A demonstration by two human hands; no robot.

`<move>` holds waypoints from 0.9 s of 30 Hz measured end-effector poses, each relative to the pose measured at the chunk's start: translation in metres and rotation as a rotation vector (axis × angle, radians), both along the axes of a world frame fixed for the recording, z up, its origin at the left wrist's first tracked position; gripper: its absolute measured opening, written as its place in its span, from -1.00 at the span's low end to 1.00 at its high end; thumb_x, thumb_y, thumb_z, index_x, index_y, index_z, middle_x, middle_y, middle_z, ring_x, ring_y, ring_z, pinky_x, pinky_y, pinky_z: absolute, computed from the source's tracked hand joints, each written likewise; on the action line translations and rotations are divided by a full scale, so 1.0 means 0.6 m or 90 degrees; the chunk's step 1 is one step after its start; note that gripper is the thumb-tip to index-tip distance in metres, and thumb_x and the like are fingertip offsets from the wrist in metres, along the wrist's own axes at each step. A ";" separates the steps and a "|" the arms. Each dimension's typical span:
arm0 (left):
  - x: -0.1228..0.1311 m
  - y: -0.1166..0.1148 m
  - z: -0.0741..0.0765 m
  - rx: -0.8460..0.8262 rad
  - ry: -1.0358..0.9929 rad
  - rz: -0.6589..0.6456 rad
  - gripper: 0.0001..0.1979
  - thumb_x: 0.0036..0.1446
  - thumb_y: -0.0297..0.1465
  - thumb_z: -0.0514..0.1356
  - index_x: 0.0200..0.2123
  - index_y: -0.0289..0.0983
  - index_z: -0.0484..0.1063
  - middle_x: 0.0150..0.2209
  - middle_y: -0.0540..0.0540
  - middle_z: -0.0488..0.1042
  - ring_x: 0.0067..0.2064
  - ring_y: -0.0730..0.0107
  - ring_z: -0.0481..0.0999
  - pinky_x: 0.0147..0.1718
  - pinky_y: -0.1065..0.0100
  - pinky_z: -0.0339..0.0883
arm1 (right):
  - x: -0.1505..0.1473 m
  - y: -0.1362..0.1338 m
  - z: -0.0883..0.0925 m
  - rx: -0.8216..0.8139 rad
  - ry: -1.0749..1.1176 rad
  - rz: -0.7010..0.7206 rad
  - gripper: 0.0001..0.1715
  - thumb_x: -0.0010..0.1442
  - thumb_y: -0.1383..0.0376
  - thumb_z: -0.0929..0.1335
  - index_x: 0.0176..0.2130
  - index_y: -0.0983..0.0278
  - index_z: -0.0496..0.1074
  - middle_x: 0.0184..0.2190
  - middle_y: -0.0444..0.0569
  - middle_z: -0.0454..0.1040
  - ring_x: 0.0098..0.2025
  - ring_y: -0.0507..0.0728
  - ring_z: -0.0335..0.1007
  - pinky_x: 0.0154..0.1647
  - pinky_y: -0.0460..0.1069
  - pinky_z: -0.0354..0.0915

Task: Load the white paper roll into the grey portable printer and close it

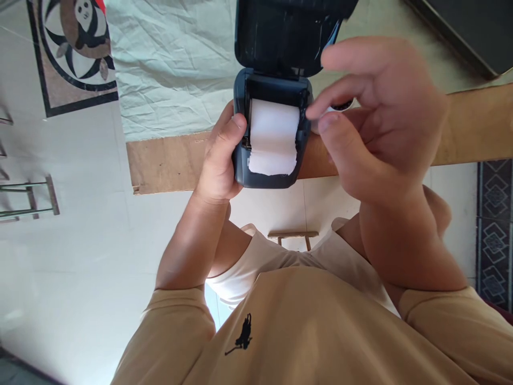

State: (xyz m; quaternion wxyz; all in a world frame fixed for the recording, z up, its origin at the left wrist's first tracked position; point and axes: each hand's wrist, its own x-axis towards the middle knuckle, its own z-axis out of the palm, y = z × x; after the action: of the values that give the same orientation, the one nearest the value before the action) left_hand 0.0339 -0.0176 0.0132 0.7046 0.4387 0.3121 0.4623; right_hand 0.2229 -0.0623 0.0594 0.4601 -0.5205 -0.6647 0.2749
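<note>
My left hand [224, 155] grips the left side of a small dark printer [270, 181], its thumb on the rim. The printer's black lid [280, 37] stands open, tipped away from me. Inside lies a white paper roll [274, 128], its torn end lying over the near edge of the compartment. Beside the printer's right side is my right hand [380, 112], raised with its fingers apart and bent; its fingertips are close to the rim, and I see nothing held in it.
A pale green cloth [168, 69] covers the table, whose bare wooden edge [168, 163] runs below the printer. A dark flat object [468, 32] lies at the back right. Part of a small dark round item [342, 105] shows behind my right hand. A wooden stool [292, 234] is below.
</note>
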 end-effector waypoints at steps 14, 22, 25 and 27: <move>-0.005 -0.006 0.007 0.036 0.123 -0.017 -0.43 0.06 0.17 0.21 -0.08 -0.14 0.51 -0.16 -0.17 0.51 0.16 -0.12 0.43 -0.08 0.12 0.40 | -0.031 0.002 0.016 -0.073 -0.433 -0.110 -0.75 0.22 0.21 0.31 -0.13 0.16 0.53 -0.39 -0.08 0.56 -0.45 0.11 0.35 -0.41 0.02 -0.04; -0.021 0.010 -0.017 0.109 0.108 -0.075 -0.43 0.12 0.17 0.13 -0.08 -0.16 0.50 -0.28 -0.17 0.47 -0.15 0.07 0.48 -0.32 0.21 0.27 | -0.026 0.006 0.022 -0.105 -0.392 -0.012 -0.63 0.09 0.28 0.40 -0.06 0.11 0.45 -0.35 -0.19 0.54 -0.41 0.09 0.42 -0.34 0.02 0.23; -0.020 0.008 -0.020 0.103 0.085 -0.064 -0.50 0.19 0.09 0.12 -0.07 -0.16 0.50 -0.28 -0.14 0.47 -0.10 0.08 0.52 -0.28 0.23 0.30 | -0.008 0.001 0.032 -0.074 -0.271 0.024 -0.66 0.10 0.21 0.41 -0.08 0.14 0.49 -0.35 -0.18 0.55 -0.49 0.02 0.33 -0.36 0.04 0.27; -0.016 0.004 -0.017 0.090 0.065 -0.050 -0.56 0.23 0.03 0.12 -0.07 -0.16 0.51 -0.28 -0.12 0.48 -0.05 0.08 0.54 -0.21 0.23 0.34 | 0.017 0.004 0.031 -0.077 -0.180 0.048 -0.64 0.19 0.08 0.38 -0.03 0.11 0.48 -0.22 -0.13 0.55 -0.48 0.00 0.30 -0.41 0.03 0.25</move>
State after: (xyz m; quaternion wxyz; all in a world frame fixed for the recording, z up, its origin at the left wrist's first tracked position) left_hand 0.0241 -0.0150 0.0031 0.6728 0.5222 0.2969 0.4318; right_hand 0.2330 -0.0601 0.0782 0.3190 -0.5553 -0.7242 0.2556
